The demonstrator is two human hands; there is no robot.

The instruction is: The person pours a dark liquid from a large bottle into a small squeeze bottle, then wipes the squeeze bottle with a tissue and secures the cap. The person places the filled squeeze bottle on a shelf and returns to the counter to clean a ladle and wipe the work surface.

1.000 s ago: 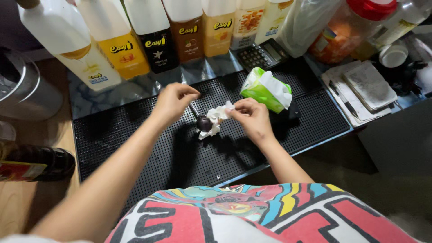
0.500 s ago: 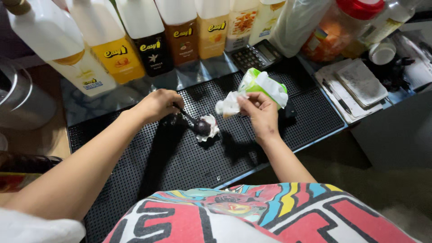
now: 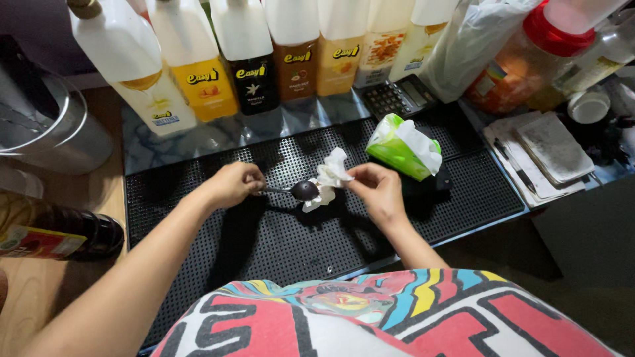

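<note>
My left hand (image 3: 233,184) grips the handle of a dark round spoon (image 3: 303,190) held level over the black rubber bar mat (image 3: 278,231). My right hand (image 3: 375,190) pinches a crumpled white tissue (image 3: 327,182) that rests against the right side of the spoon's bowl. A green pack of tissues (image 3: 404,147) lies on the mat just beyond my right hand.
Several syrup bottles (image 3: 251,53) line the back edge. A calculator (image 3: 400,96) sits behind the tissue pack. A metal container (image 3: 46,125) stands at the left, a dark bottle (image 3: 59,233) lies below it, and notebooks with a pen (image 3: 539,152) lie at the right.
My right hand brought the tissue back down against the spoon's bowl. My left hand turned the spoon so that its handle points left.
</note>
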